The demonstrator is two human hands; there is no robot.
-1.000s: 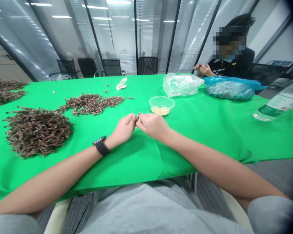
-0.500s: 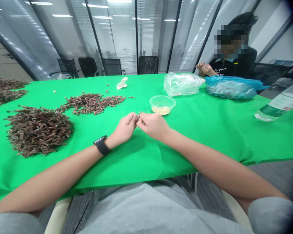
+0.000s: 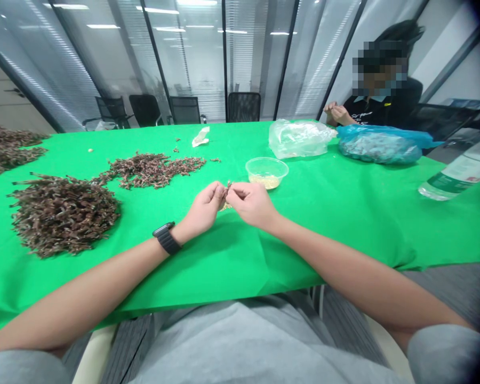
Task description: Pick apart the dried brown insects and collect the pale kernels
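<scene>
My left hand [image 3: 204, 208] and my right hand [image 3: 251, 205] meet above the green cloth, their fingertips pinching a small brown dried sprig [image 3: 228, 188] between them. A few yellowish grains [image 3: 225, 207] lie on the cloth just under the hands. Left of them spreads a large heap of dark brown dried sprigs [image 3: 64, 216], with a thinner scattered pile [image 3: 152, 170] behind it. Beyond the fingertips stands a clear plastic bowl [image 3: 266, 172] with pale yellow grains in its bottom. A black strap watch [image 3: 167, 238] circles my left wrist.
A green cloth [image 3: 344, 229] covers the table. More sprigs [image 3: 4, 149] lie at the far left. A clear plastic bag [image 3: 300, 138], a blue bag [image 3: 378, 146] and a water bottle [image 3: 456, 173] lie on the right. A seated co-worker [image 3: 380, 109] works with both hands across the table.
My fingertips have parted slightly, with my right hand drawn a little to the right. The sprig now stands clear between them, and grains show beneath.
</scene>
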